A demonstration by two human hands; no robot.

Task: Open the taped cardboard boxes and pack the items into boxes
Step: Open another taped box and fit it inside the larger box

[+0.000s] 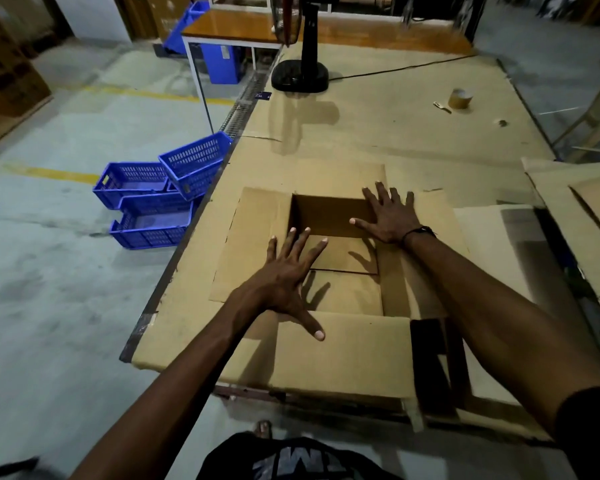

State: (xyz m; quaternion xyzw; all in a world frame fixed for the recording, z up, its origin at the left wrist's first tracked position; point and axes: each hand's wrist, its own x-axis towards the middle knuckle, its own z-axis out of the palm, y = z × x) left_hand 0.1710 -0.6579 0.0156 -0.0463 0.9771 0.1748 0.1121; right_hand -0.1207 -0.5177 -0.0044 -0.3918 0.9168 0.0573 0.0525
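Note:
An open brown cardboard box (253,233) lies on the cardboard-covered table with its flaps spread flat on all sides. Its inside looks empty apart from the folded bottom flaps. My left hand (284,282) hovers over the near left part of the opening, fingers spread, thumb over the near flap, holding nothing. My right hand (388,216) is spread flat at the far right corner of the opening, over the right flap, also holding nothing. A roll of brown tape (460,98) stands far off at the back right of the table.
A black fan stand (302,71) rises at the table's back. Blue plastic crates (153,199) sit on the floor by the left table edge. More flattened cardboard (579,209) lies at the right. A small scrap (442,106) lies beside the tape.

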